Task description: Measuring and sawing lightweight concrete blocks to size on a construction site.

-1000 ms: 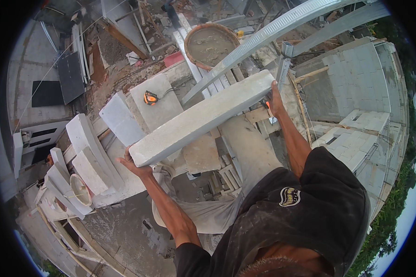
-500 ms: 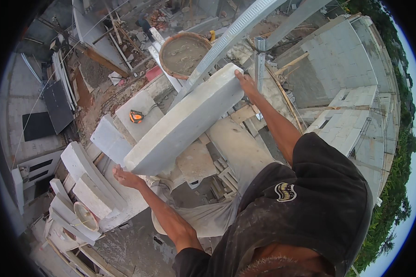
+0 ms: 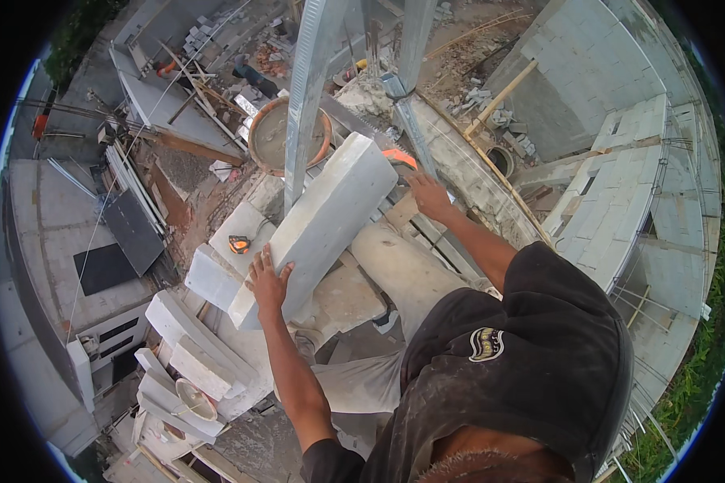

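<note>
A long pale block (image 3: 314, 225) lies diagonally over my legs, at the foot of a steel channel. My left hand (image 3: 267, 278) rests on its near-left end, fingers spread across the surface. My right hand (image 3: 427, 193) is off the block's far end, fingers apart, reaching just below the orange handle (image 3: 399, 158) of what looks like a saw. An orange-and-black tape measure (image 3: 238, 244) lies on a slab left of the block.
Steel channels (image 3: 304, 97) rise ahead beside a round tub of mortar (image 3: 278, 137). Cut blocks (image 3: 193, 338) and a round container (image 3: 196, 399) lie left. Block walls (image 3: 604, 185) stand right, and a bamboo pole (image 3: 499, 101) leans there. What looks like another person (image 3: 254, 79) is farther ahead.
The block has been lowered and turned more steeply. My left hand has moved from gripping its end to lying on it. My right hand has left the far end, where the orange handle now shows.
</note>
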Motion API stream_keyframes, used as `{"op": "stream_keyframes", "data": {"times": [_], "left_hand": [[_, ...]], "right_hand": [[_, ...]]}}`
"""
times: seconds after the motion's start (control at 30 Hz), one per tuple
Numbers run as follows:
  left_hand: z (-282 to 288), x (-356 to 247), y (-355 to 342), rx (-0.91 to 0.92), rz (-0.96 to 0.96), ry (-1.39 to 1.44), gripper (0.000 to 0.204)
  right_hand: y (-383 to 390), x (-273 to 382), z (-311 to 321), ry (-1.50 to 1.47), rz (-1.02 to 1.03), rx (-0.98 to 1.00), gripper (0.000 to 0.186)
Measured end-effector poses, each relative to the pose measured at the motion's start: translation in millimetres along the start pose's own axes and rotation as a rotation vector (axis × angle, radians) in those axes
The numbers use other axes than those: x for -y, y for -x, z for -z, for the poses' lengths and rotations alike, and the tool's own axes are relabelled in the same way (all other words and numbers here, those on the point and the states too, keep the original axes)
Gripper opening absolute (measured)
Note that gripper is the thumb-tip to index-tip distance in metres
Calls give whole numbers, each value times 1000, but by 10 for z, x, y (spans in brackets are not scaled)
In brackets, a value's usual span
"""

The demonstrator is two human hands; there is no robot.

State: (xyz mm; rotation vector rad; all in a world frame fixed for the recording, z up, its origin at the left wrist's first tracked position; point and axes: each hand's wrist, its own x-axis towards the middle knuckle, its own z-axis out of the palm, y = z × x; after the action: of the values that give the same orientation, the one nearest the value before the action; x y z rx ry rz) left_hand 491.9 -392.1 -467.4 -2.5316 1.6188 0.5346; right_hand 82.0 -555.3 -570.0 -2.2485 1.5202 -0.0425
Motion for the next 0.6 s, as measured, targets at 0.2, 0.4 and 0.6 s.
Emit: {"op": "stream_keyframes", "data": {"times": [0.2,0.4,0.6], "left_hand": [[102,-98,-28,124,50,-57,93],[58,-269,17,114,156,-93,95],[42,-292,25,91,165,-78,92]], "right_hand": [[-74,-174,-442,417,190,116,54],[-269,-202,-623,445,247,56,42],[-362,-243,-458,451,216,108,55]]}}
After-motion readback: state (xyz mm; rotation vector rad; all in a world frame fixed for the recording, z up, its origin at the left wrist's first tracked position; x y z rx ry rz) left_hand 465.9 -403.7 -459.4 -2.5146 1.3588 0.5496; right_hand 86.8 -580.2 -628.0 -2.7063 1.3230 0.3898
